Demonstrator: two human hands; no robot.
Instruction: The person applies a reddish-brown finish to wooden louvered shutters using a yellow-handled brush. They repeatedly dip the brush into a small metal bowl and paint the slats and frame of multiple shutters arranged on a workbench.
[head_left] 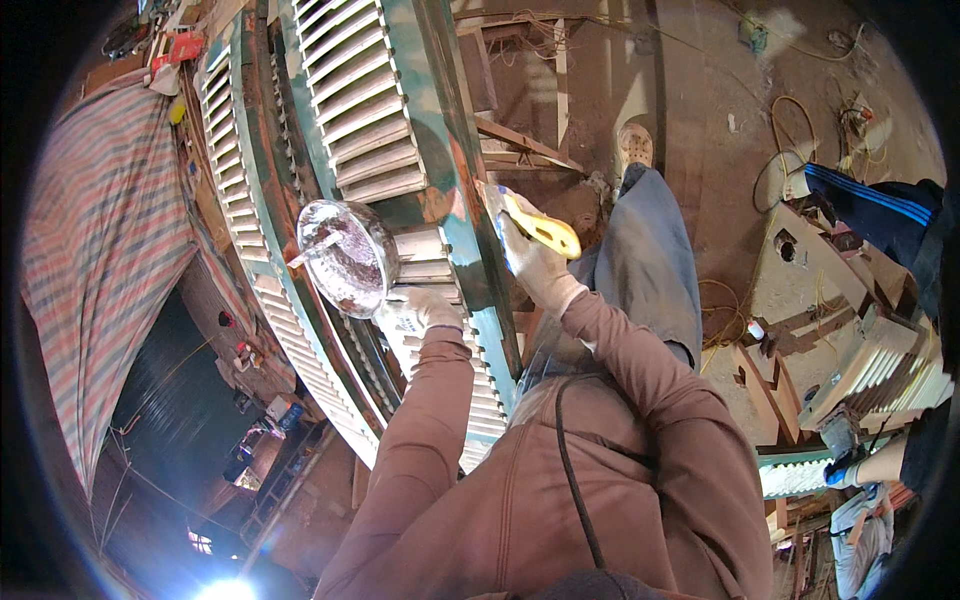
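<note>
My left hand (pixel 425 308), in a pale work glove, is closed on the rim of a round metal bowl (pixel 372 240). The bowl is smeared inside, and a pale stick (pixel 318 250) leans across its rim. It is held over a green and brown louvred shutter (pixel 440 200) with whitish slats. My right hand (pixel 535 272), also gloved, grips a yellow-handled scraper (pixel 548 232). The scraper's blade end is at the shutter's right edge frame; whether it touches the wood I cannot tell.
A second louvred shutter (pixel 235 160) stands to the left, beside a striped cloth (pixel 110 220). Wooden pieces (pixel 525 145) lie beyond my foot. Cables (pixel 790 130) trail over the floor at right. Another person's blue-gloved hand (pixel 845 472) is at the lower right near a shutter.
</note>
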